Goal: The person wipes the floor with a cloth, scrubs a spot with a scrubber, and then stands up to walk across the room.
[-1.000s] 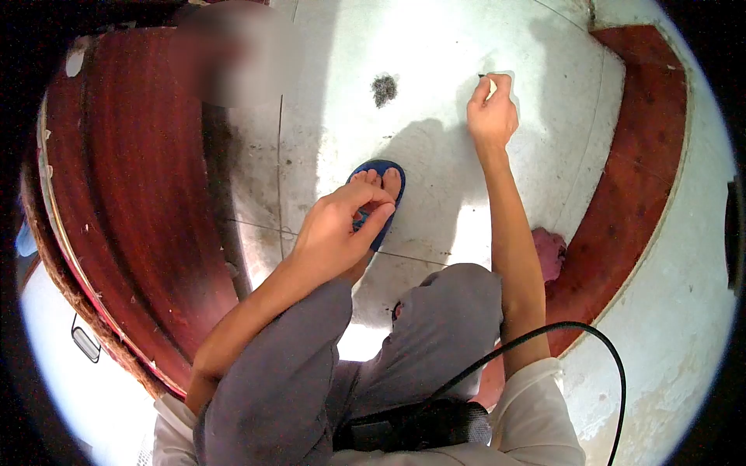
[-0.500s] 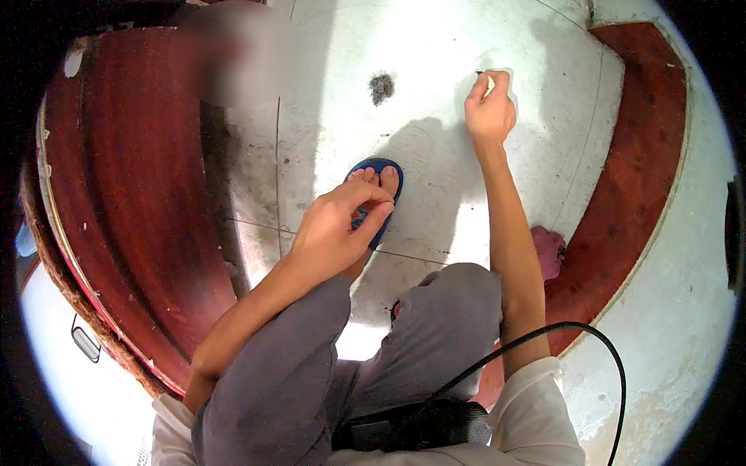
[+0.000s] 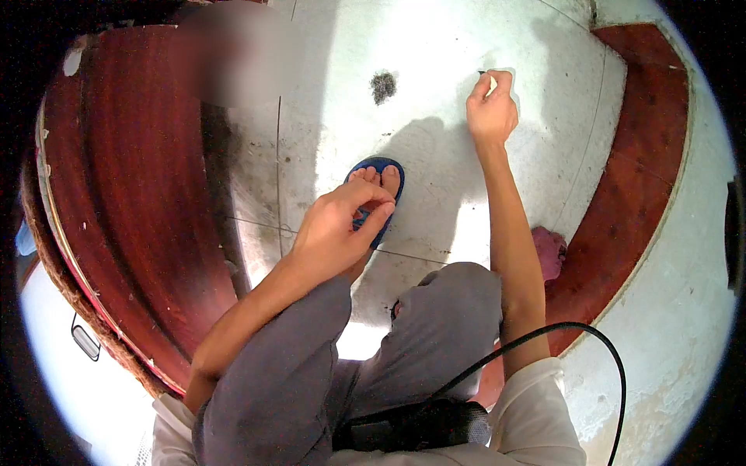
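Note:
I am crouched over a pale concrete floor (image 3: 435, 46). My right hand (image 3: 491, 109) reaches forward and pinches a small pale object with a dark tip (image 3: 486, 76) against the floor. My left hand (image 3: 338, 229) rests on my left foot, its fingers loosely curled over the toes and the blue flip-flop (image 3: 378, 169). Nothing shows inside the left hand. My grey trouser knees (image 3: 435, 326) fill the lower middle of the view.
A small dark pile of dust (image 3: 382, 85) lies on the floor left of my right hand. Red-brown wooden panels stand at the left (image 3: 132, 194) and right (image 3: 645, 155). A pink cloth (image 3: 548, 252) lies by my right arm. A black cable (image 3: 590, 342) loops at my chest.
My right hand has shifted very slightly on the floor with the small object; the left hand and foot have stayed put.

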`<state>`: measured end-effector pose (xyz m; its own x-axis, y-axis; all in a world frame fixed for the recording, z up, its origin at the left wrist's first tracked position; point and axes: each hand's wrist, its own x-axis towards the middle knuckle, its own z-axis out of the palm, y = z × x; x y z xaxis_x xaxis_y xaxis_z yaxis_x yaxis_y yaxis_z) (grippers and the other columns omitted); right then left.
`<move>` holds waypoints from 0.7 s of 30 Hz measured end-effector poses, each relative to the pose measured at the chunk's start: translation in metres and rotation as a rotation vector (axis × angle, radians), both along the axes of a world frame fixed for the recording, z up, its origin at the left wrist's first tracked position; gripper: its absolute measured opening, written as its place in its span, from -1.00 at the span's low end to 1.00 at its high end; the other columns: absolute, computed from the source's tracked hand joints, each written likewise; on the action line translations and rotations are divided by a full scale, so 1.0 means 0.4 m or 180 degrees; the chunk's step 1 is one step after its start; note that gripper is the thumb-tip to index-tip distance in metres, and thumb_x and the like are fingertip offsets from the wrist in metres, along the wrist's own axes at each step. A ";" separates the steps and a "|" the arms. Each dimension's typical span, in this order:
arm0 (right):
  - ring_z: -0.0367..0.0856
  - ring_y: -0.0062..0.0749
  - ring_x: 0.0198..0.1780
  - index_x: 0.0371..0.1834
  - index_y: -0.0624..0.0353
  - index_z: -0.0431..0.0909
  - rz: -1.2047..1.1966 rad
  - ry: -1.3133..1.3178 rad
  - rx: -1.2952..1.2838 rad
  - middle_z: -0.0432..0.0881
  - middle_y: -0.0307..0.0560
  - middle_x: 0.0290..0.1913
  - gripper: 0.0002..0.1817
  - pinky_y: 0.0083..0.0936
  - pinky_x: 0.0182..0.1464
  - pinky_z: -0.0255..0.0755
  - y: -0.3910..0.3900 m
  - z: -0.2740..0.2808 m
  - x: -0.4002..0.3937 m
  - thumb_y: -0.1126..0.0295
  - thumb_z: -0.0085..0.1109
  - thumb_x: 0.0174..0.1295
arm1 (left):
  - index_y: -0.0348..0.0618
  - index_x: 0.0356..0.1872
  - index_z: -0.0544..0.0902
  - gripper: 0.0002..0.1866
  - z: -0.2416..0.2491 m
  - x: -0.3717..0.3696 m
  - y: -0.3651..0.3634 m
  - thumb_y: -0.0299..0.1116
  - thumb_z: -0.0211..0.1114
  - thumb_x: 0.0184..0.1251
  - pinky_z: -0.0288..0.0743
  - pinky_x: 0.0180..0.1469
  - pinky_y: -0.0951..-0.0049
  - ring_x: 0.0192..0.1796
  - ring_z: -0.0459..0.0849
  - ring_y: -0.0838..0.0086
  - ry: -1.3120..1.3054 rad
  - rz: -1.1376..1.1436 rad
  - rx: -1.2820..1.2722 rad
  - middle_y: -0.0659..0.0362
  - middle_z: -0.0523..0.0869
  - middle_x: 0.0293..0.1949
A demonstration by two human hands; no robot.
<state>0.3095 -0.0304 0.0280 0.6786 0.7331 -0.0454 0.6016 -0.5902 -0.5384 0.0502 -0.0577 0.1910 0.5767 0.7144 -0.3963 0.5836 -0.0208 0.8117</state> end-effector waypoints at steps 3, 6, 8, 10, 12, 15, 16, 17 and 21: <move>0.72 -0.01 -0.44 0.01 0.11 0.46 0.0005 0.0027 -0.0011 0.67 0.00 -0.54 -0.78 -0.10 -0.29 0.53 0.005 -0.001 -0.001 0.25 0.02 0.45 | -0.24 -0.15 0.70 -0.87 0.002 -0.004 0.001 -0.42 0.36 0.38 0.56 -0.19 0.44 -0.26 0.70 0.41 0.0033 0.0052 -0.0123 0.10 0.75 -0.21; 0.72 0.00 -0.44 0.02 0.10 0.46 0.0049 0.0026 0.0004 0.67 0.01 -0.54 -0.78 -0.09 -0.29 0.53 -0.003 -0.004 0.003 0.24 0.02 0.45 | -0.24 -0.15 0.70 -0.87 -0.003 -0.004 -0.005 -0.43 0.36 0.38 0.56 -0.18 0.44 -0.25 0.70 0.41 0.0033 0.0080 -0.0097 0.10 0.75 -0.20; 0.72 0.00 -0.44 0.02 0.10 0.46 0.0073 0.0007 0.0025 0.67 0.01 -0.54 -0.77 -0.09 -0.29 0.53 0.002 -0.004 0.003 0.23 0.02 0.45 | -0.23 -0.14 0.70 -0.88 0.002 -0.003 -0.002 -0.43 0.36 0.38 0.56 -0.19 0.45 -0.25 0.70 0.42 0.0089 0.0038 -0.0122 0.10 0.75 -0.19; 0.72 0.01 -0.44 0.03 0.10 0.46 0.0037 0.0047 -0.0040 0.68 0.02 -0.53 -0.77 -0.09 -0.29 0.53 -0.001 0.001 0.001 0.23 0.02 0.45 | -0.23 -0.15 0.70 -0.88 0.001 -0.005 0.002 -0.43 0.36 0.38 0.56 -0.19 0.45 -0.26 0.70 0.42 0.0076 0.0009 -0.0097 0.10 0.75 -0.19; 0.72 0.01 -0.43 0.03 0.10 0.46 0.0042 -0.0009 -0.0012 0.68 0.02 -0.53 -0.77 -0.08 -0.28 0.53 0.001 -0.008 0.003 0.23 0.02 0.45 | -0.23 -0.15 0.70 -0.88 0.001 -0.002 0.000 -0.43 0.36 0.38 0.56 -0.20 0.45 -0.26 0.70 0.42 0.0053 -0.0024 -0.0091 0.10 0.75 -0.20; 0.72 0.02 -0.42 0.03 0.10 0.46 0.0027 0.0023 -0.0004 0.69 0.03 -0.52 -0.76 -0.07 -0.28 0.53 -0.002 0.001 0.004 0.23 0.02 0.45 | -0.23 -0.15 0.70 -0.87 0.007 0.002 0.001 -0.42 0.37 0.38 0.56 -0.20 0.44 -0.27 0.70 0.41 -0.0037 -0.0007 0.0013 0.09 0.75 -0.21; 0.72 0.03 -0.42 0.03 0.10 0.46 0.0018 0.0117 -0.0040 0.69 0.04 -0.51 -0.76 -0.07 -0.27 0.52 0.000 0.008 0.001 0.22 0.02 0.45 | -0.23 -0.15 0.71 -0.87 0.007 0.001 0.002 -0.42 0.37 0.37 0.56 -0.20 0.43 -0.27 0.70 0.41 0.0000 -0.0009 -0.0006 0.09 0.75 -0.21; 0.72 0.03 -0.42 0.03 0.10 0.46 0.0019 0.0120 -0.0037 0.69 0.04 -0.51 -0.76 -0.07 -0.27 0.52 0.002 0.006 -0.002 0.22 0.02 0.45 | -0.23 -0.15 0.71 -0.87 0.006 -0.001 0.002 -0.41 0.37 0.37 0.56 -0.19 0.43 -0.27 0.70 0.41 0.0035 -0.0009 -0.0031 0.08 0.75 -0.22; 0.72 0.02 -0.42 0.02 0.10 0.46 -0.0005 -0.0042 0.0049 0.69 0.01 -0.52 -0.77 -0.08 -0.28 0.52 0.009 -0.007 0.009 0.23 0.02 0.44 | -0.23 -0.14 0.71 -0.86 -0.004 -0.001 -0.010 -0.42 0.37 0.36 0.56 -0.19 0.42 -0.27 0.70 0.39 -0.0070 -0.0008 0.0082 0.08 0.75 -0.21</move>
<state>0.3133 -0.0268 0.0252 0.6802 0.7326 -0.0252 0.6077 -0.5828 -0.5395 0.0500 -0.0616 0.1896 0.5867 0.7228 -0.3651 0.5657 -0.0432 0.8235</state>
